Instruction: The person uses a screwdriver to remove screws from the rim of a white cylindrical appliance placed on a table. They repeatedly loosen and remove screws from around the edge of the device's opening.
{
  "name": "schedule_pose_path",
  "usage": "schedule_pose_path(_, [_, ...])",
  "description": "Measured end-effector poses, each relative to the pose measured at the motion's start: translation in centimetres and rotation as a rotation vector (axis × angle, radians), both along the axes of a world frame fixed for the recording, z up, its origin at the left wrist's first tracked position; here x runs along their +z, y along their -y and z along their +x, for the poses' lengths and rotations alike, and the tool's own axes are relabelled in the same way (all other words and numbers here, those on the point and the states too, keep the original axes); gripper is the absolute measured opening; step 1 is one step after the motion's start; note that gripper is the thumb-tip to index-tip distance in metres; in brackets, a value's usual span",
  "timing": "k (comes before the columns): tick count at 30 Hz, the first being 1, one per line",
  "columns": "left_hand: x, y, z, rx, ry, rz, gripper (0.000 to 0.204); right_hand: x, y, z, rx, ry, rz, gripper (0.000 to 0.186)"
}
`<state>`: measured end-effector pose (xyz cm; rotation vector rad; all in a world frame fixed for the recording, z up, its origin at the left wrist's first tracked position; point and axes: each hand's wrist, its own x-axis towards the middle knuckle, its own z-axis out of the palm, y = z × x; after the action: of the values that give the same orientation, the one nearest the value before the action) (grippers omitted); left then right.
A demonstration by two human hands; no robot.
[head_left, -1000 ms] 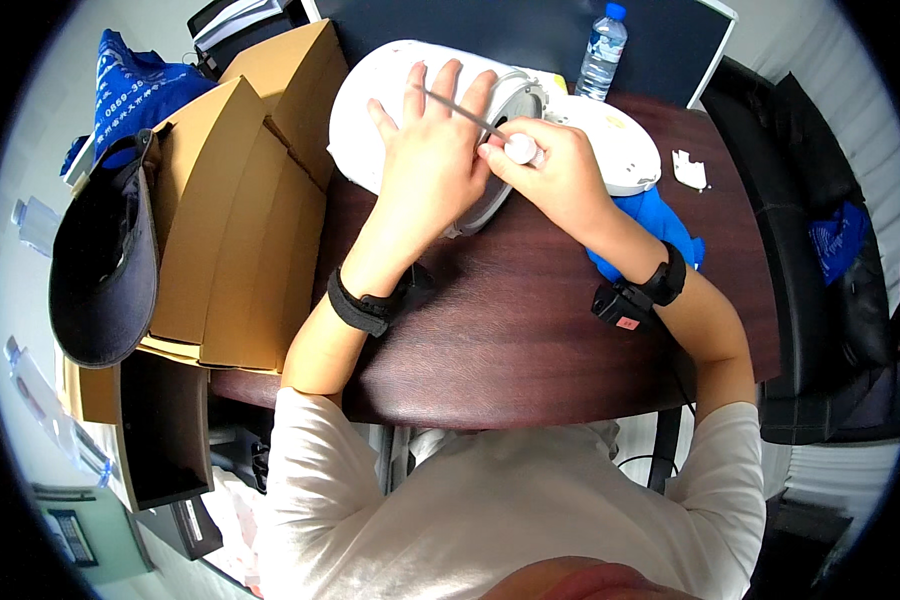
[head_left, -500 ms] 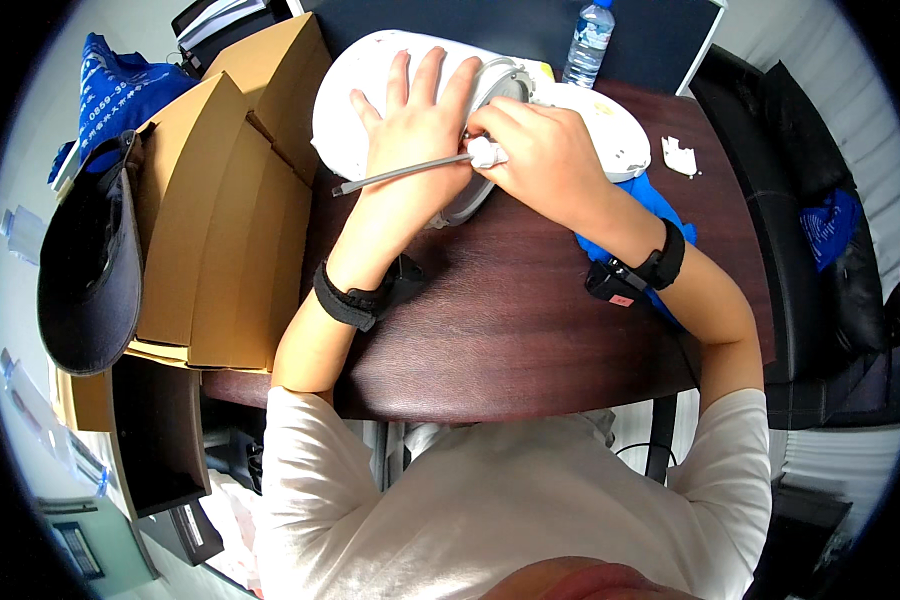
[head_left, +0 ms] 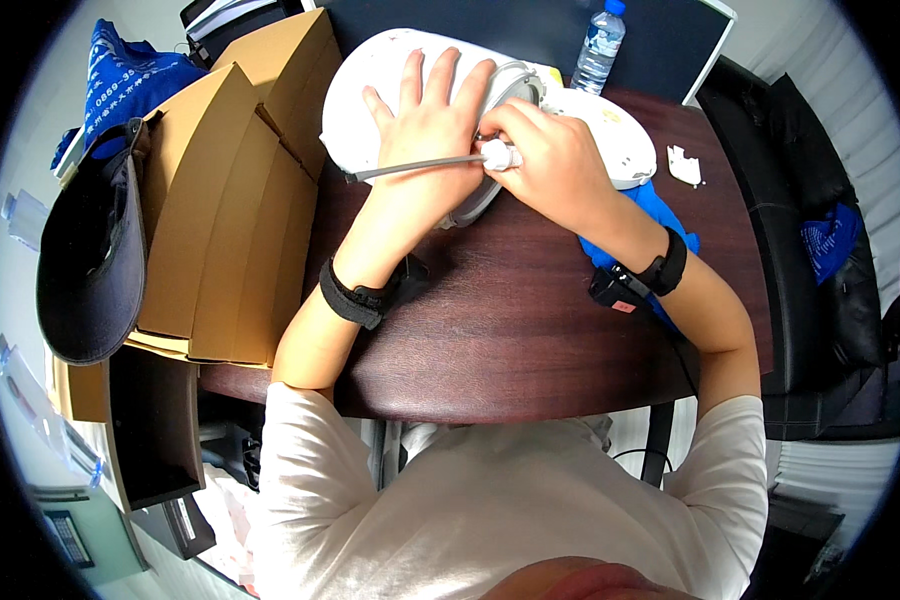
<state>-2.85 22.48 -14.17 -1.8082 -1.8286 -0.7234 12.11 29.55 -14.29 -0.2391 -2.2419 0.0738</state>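
Observation:
My left hand (head_left: 433, 135) lies with its fingers spread flat on a white rounded casing (head_left: 348, 125). Beside it, my right hand (head_left: 550, 165) is closed around the white knob-like end of a thin grey rod (head_left: 410, 166). That rod crosses over the back of my left hand and ends in a dark tip; its exact kind is unclear. Under my hands shows a grey curved rim (head_left: 478, 208) of the casing, partly covered by my fingers. A white round part (head_left: 625, 145) with small marks sits just right of my right hand.
A blue cloth (head_left: 660, 215) lies beneath my right forearm. A white scrap (head_left: 683, 166) is farther right, and a water bottle (head_left: 598, 55) stands behind. Cardboard boxes (head_left: 205, 220) and a dark cap (head_left: 90, 260) border the left of the brown table (head_left: 450, 350).
The view has shifted slightly. The rod has tilted a little toward level and its white end looks turned. Both hands stay nearly in place on the casing.

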Motion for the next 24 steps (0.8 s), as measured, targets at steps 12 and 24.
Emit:
schedule_pose_path(12, [-0.14,-0.1,-0.19,-0.044,0.002,0.041,0.074,-0.04,-0.06,-0.1,0.022,-0.006,0.005,0.021])
schedule_pose_path(24, [0.36,0.32,0.04,-0.012,0.004,-0.03,0.082,0.53,-0.49,0.17,0.003,0.039,0.332,0.03])
